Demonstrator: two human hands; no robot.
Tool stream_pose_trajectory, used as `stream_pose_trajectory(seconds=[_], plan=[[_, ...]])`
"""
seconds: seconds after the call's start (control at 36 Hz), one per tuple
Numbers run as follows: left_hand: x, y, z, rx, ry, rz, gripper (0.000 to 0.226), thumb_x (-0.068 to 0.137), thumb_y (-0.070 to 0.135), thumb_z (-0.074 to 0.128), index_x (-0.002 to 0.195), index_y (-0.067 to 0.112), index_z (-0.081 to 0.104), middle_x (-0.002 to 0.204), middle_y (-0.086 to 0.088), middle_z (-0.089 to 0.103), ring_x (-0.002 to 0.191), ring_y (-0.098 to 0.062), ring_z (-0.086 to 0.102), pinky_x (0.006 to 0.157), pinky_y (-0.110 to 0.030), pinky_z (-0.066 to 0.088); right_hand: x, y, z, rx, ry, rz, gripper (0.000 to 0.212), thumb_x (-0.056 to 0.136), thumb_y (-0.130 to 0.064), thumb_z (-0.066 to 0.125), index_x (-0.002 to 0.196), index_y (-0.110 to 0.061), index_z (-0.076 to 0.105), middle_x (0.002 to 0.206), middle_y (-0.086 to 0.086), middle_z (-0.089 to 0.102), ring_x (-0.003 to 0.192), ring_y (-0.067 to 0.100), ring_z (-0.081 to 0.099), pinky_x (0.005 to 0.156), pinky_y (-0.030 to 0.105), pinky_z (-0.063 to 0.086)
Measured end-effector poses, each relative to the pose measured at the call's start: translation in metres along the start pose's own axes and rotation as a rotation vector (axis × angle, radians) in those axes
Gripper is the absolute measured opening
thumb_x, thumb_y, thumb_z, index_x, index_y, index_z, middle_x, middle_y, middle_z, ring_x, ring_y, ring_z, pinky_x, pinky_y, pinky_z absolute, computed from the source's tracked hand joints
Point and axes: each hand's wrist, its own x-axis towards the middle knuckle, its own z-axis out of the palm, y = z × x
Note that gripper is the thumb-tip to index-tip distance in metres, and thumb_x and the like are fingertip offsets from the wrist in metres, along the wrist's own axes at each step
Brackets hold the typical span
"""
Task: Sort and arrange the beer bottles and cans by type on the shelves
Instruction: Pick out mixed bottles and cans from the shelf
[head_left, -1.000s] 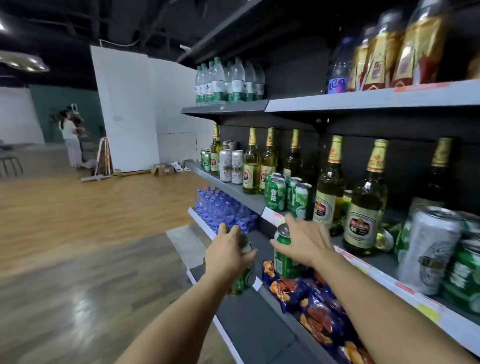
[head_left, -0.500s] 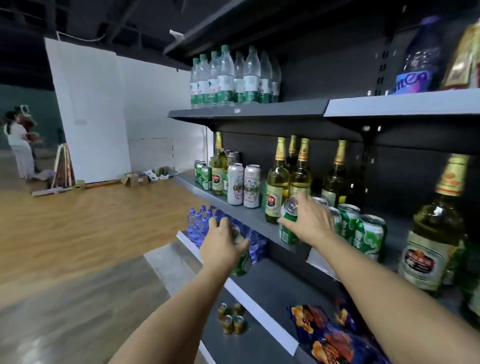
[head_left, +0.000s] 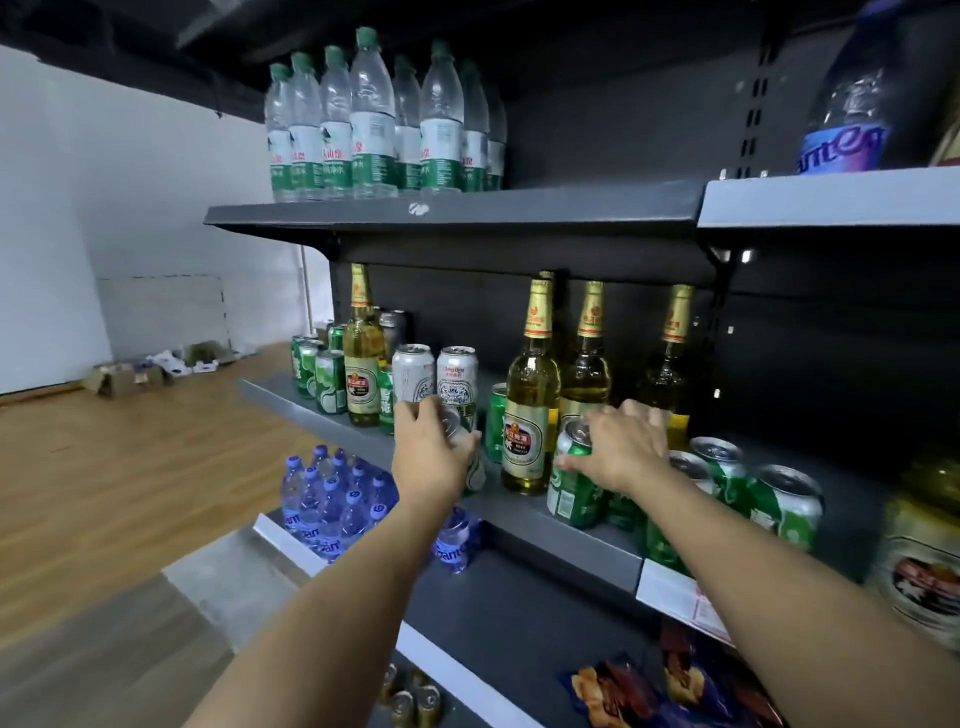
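- A second ago both hands held their cans low, in front of the shelf below; half a second ago the right one had reached the beer shelf; now both cans are up at the middle shelf (head_left: 566, 540).
- The left hand (head_left: 434, 457) grasps a green can (head_left: 474, 470) from above and behind, fingers curled round its top; the can is at the shelf's front edge, just left of the nearest beer bottle (head_left: 530, 410). Whether its base touches the shelf cannot be told.
- The right hand (head_left: 621, 449) curls over the top of a second green can (head_left: 571, 483), which stands on the shelf just right of that bottle.
- Right of that can stand at least three more green cans (head_left: 784, 501), close together.
- At the shelf's left end are four green cans (head_left: 330, 382) plainly in view, then one bottle (head_left: 363, 364).
- Two white cans (head_left: 457, 376) stand side by side behind the left hand.
- Five gold-necked bottles show clearly; a sixth neck peeks out behind.
- On the top shelf (head_left: 452, 208) stand about eight green-capped water bottles (head_left: 371, 119).
- Below, a pack of blue water bottles (head_left: 332, 499).
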Motion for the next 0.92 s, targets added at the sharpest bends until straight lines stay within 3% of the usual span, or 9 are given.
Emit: stream_pose_trajectory(seconds=[0.14, 0.28, 0.36, 0.61, 0.81, 0.92], plan=[[0.028, -0.007, 0.018, -0.021, -0.041, -0.022, 0.055, 0.079, 0.031, 0.075, 0.124, 0.014, 0.047, 0.123, -0.005, 0.042, 0.100, -0.025, 0.057, 0.084, -0.041, 0.051, 0.006, -0.009, 0.008, -0.015, -0.030, 0.046, 0.068, 0.080, -0.068, 0.058, 0.128, -0.020, 0.051, 0.131, 0.000, 0.057, 0.129, 0.023, 0.038, 0.108, 0.045, 0.021], [0.053, -0.010, 0.031, -0.020, -0.096, 0.023, 0.059, 0.079, 0.025, 0.077, 0.123, 0.008, 0.042, 0.125, -0.012, 0.043, 0.110, -0.031, 0.051, 0.087, -0.038, 0.043, 0.007, -0.018, 0.012, 0.010, -0.014, 0.115, 0.065, 0.079, -0.066, 0.062, 0.124, -0.021, 0.048, 0.122, -0.001, 0.061, 0.123, 0.022, 0.041, 0.103, 0.043, 0.024], [0.066, -0.014, 0.038, -0.031, -0.156, 0.057, 0.063, 0.078, 0.023, 0.078, 0.125, 0.009, 0.039, 0.126, -0.013, 0.043, 0.110, -0.032, 0.053, 0.086, -0.040, 0.045, 0.008, -0.024, 0.012, 0.006, -0.005, 0.150, 0.065, 0.079, -0.064, 0.062, 0.126, -0.022, 0.046, 0.120, -0.001, 0.061, 0.118, 0.021, 0.042, 0.098, 0.041, 0.027], [0.082, -0.030, 0.057, -0.003, -0.314, 0.127, 0.062, 0.078, 0.026, 0.078, 0.123, 0.012, 0.038, 0.129, -0.009, 0.047, 0.106, -0.030, 0.057, 0.083, -0.041, 0.049, 0.013, -0.037, 0.013, 0.004, -0.072, 0.266, 0.066, 0.080, -0.060, 0.064, 0.131, -0.025, 0.041, 0.126, -0.001, 0.058, 0.125, 0.022, 0.039, 0.102, 0.043, 0.025], [0.085, -0.025, 0.067, 0.158, -0.479, 0.262, 0.065, 0.082, 0.030, 0.074, 0.134, 0.010, 0.040, 0.139, -0.008, 0.042, 0.127, -0.025, 0.044, 0.103, -0.037, 0.041, 0.013, -0.044, 0.012, -0.008, -0.081, 0.322, 0.071, 0.081, -0.056, 0.066, 0.136, -0.024, 0.035, 0.132, 0.001, 0.054, 0.128, 0.024, 0.037, 0.100, 0.042, 0.026], [0.083, -0.032, 0.063, 0.173, -0.505, 0.300, 0.071, 0.086, 0.029, 0.069, 0.144, 0.010, 0.033, 0.156, -0.007, 0.025, 0.141, -0.024, 0.029, 0.114, -0.035, 0.030, 0.011, -0.046, 0.014, -0.032, -0.078, 0.324, 0.066, 0.085, -0.054, 0.062, 0.137, -0.022, 0.035, 0.135, 0.001, 0.052, 0.128, 0.025, 0.036, 0.101, 0.044, 0.028]])
